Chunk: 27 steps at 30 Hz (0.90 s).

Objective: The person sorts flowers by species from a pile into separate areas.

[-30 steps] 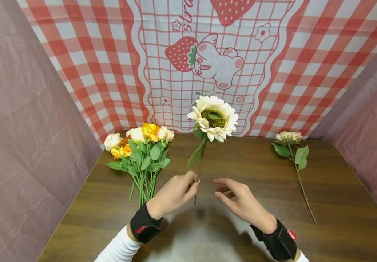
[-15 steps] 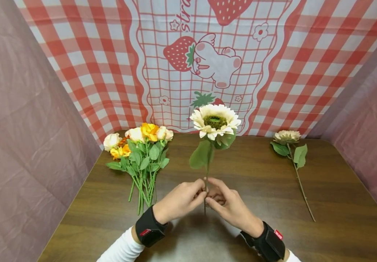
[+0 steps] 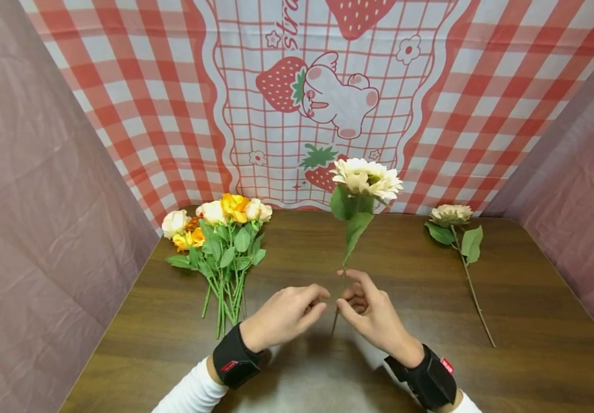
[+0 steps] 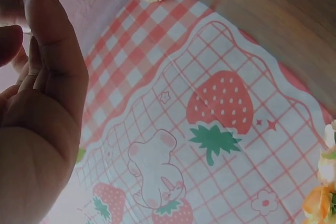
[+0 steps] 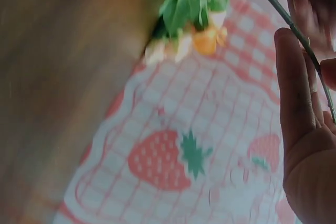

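Observation:
A cream sunflower point(image 3: 366, 178) with green leaves stands nearly upright above the table, tilted to the right. My right hand point(image 3: 374, 312) holds its thin stem between thumb and fingers. In the right wrist view the stem point(image 5: 278, 9) runs past the index finger and thumb. My left hand point(image 3: 284, 315) is just left of the stem, apart from it, fingers loosely bent and holding nothing. The left wrist view shows this left hand point(image 4: 47, 93) along its left side; the sunflower's head is out of that view.
On the table's left lies a bunch of cream and orange roses point(image 3: 227, 246) with green stems. A second cream flower point(image 3: 464, 264) lies at the right. Behind the brown table point(image 3: 405, 258) hangs a red-and-white checked cloth point(image 3: 163, 115); pinkish drapes point(image 3: 34, 201) hang at the sides.
The sunflower passed from my left hand to my right hand. It moved rightward and its head turned away to the right. My left hand has let go of the stem.

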Tool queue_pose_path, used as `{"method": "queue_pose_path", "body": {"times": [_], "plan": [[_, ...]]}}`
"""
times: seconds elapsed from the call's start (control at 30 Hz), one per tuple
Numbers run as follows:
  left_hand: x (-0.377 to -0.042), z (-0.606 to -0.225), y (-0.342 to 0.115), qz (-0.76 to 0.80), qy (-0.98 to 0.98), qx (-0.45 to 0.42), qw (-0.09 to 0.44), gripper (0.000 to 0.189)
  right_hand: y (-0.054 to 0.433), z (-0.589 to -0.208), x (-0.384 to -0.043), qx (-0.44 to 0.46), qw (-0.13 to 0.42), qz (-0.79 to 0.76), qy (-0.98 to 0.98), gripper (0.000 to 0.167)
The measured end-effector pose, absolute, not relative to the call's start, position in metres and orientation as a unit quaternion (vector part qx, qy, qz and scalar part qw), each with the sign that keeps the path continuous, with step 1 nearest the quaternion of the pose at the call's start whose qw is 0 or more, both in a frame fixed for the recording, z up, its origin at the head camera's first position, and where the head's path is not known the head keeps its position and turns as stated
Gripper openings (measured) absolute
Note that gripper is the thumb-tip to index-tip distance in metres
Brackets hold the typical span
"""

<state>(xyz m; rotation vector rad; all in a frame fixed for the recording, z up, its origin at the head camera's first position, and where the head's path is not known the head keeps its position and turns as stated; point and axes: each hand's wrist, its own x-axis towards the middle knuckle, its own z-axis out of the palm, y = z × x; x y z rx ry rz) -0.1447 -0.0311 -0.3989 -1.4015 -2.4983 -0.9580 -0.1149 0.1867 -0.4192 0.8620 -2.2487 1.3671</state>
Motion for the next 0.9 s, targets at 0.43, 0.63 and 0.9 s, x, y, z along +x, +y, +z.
{"method": "queue_pose_path", "body": {"times": [0.43,0.63,0.9], "plan": [[-0.146,-0.400,-0.035,-0.315,-0.826,-0.462,0.064,0.015,0.284,-0.382,-0.128,0.119,0.272,0.404,-0.865,0.045],[-0.146,-0.401,-0.034,-0.312,-0.829,-0.462,0.049,0.016,0.338,-0.376,-0.123,-0.005,0.199,0.350,-0.915,0.043],[-0.146,-0.402,-0.033,-0.307,-0.830,-0.463,0.045,0.017,0.388,-0.396,-0.132,-0.071,0.064,0.326,-0.941,0.051]]}}
